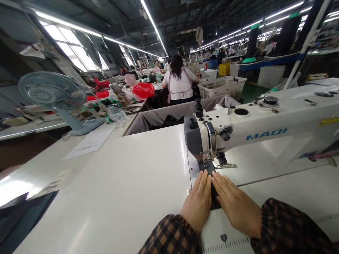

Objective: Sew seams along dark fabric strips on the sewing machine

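A strip of black fabric (215, 201) lies on the white table and runs under the presser foot of the sewing machine (233, 123). Flat on the strip's left side rests my left hand (198, 201), fingers stretched toward the needle area. My right hand (235, 201) presses on the strip's right side, its fingers straight and angled in toward the left hand. Both sets of fingertips are just in front of the presser foot. The strip shows between the hands; the part under the fingers is hidden.
Dark fabric pieces (23, 215) lie at the table's left edge. A paper sheet (90, 141) and a fan (60, 102) are at the far left. Behind the table hangs a grey cloth bin (159, 116). A person (180, 81) sits beyond it, near a white basket (222, 86).
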{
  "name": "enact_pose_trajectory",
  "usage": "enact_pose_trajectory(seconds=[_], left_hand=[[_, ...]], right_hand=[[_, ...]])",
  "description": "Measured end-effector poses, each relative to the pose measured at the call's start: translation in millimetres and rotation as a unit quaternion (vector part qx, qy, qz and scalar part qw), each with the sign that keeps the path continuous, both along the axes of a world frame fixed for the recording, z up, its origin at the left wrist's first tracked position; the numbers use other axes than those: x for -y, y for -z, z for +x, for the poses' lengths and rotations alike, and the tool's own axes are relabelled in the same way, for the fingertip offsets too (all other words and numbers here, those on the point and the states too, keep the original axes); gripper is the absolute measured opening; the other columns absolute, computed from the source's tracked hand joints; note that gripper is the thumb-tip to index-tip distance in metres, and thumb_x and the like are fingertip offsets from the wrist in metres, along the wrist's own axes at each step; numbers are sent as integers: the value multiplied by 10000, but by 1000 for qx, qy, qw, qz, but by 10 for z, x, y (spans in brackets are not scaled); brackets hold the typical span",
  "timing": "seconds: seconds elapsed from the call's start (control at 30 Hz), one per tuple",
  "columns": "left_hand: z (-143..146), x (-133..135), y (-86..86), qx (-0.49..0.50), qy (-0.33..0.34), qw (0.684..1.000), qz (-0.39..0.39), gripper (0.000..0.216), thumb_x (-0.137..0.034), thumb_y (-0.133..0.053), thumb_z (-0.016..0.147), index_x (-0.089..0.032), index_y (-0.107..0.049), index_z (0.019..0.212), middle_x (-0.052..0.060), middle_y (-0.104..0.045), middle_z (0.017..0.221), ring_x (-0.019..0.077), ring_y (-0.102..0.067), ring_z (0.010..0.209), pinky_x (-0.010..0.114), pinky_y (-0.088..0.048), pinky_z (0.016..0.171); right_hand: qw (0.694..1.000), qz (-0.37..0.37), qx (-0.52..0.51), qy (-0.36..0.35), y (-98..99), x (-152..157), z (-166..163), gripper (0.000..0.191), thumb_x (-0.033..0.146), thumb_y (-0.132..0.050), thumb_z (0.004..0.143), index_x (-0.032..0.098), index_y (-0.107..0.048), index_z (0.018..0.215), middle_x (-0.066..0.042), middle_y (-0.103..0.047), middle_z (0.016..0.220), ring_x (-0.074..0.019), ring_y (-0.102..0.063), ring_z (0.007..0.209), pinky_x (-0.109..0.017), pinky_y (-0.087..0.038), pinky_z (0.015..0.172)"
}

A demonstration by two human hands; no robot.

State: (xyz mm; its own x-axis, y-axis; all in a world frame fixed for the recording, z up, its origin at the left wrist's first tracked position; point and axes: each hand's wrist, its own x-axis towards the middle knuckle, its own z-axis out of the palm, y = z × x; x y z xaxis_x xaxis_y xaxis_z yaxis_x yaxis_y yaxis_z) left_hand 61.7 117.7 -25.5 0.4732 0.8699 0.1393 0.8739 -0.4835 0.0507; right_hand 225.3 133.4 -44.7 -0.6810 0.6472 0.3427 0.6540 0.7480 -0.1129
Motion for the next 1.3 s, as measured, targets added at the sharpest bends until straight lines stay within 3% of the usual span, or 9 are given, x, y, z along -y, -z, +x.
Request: enact_pose_trajectory(seconds=[0.17,0.3,0.4,0.5,0.67,0.93,1.1,1.3], left_hand=[[-42,-52,-70,30,3,1000,3,450,-79,-377,785,-82,-363,1235,143,-371,1317,243,-243,1255,381,-357,999],[-97,-93,-124,55,18,998,3,441,-85,-386,774,-113,-385,1214,123,-422,1276,224,-305,1232,382,-365,995],[-149,-108,-141,78,41,996,-8,417,-167,-416,796,-126,-392,1210,119,-426,1267,209,-313,1228,361,-341,1012],[-182,-88,-143,97,63,993,-26,528,-338,-510,753,-116,-387,1216,134,-406,1282,238,-306,1230,379,-325,1017],[-139,-28,-109,96,53,994,-26,507,-119,-379,754,-64,-332,1256,129,-364,1326,196,-266,1252,349,-289,1040],[-44,8,-50,61,50,996,51,388,-117,-345,804,-62,-455,1172,134,-465,1247,208,-367,1198,361,-364,997],[-44,13,-114,19,62,998,16,392,-125,-368,802,-53,-444,1179,146,-433,1272,217,-352,1206,373,-340,1011],[-146,-1,-86,70,57,996,4,324,-147,-375,824,-137,-504,1121,83,-466,1254,191,-379,1189,323,-376,987]], right_hand=[[999,28,26,-32,-56,-112,45,474,118,-353,824,29,-297,1286,-160,-275,1339,-242,-218,1240,-418,-308,1010],[995,69,44,-53,-123,-221,85,443,214,-390,855,32,-344,1257,-175,-342,1299,-281,-286,1205,-566,-173,1012],[993,89,35,-70,-179,-297,121,444,310,-423,861,60,-389,1226,-161,-406,1257,-277,-342,1166,-598,-127,998],[992,83,19,-89,-225,-313,148,324,279,-428,865,116,-481,1140,-106,-508,1150,-231,-421,1082,-527,-214,993],[992,72,7,-105,-166,-215,142,221,68,-373,840,120,-575,913,-58,-550,820,-177,-494,807,-356,-419,767],[991,68,-17,-118,-72,-196,156,253,78,-341,864,132,-575,784,-49,-513,748,-163,-473,711,-322,-411,649],[991,56,-22,-122,-99,-212,172,241,94,-341,875,126,-575,828,-50,-515,772,-161,-468,730,-315,-417,664],[992,-11,-75,-102,-82,-184,157,230,131,-345,896,140,-572,936,-43,-522,822,-148,-463,771,-314,-420,714]])
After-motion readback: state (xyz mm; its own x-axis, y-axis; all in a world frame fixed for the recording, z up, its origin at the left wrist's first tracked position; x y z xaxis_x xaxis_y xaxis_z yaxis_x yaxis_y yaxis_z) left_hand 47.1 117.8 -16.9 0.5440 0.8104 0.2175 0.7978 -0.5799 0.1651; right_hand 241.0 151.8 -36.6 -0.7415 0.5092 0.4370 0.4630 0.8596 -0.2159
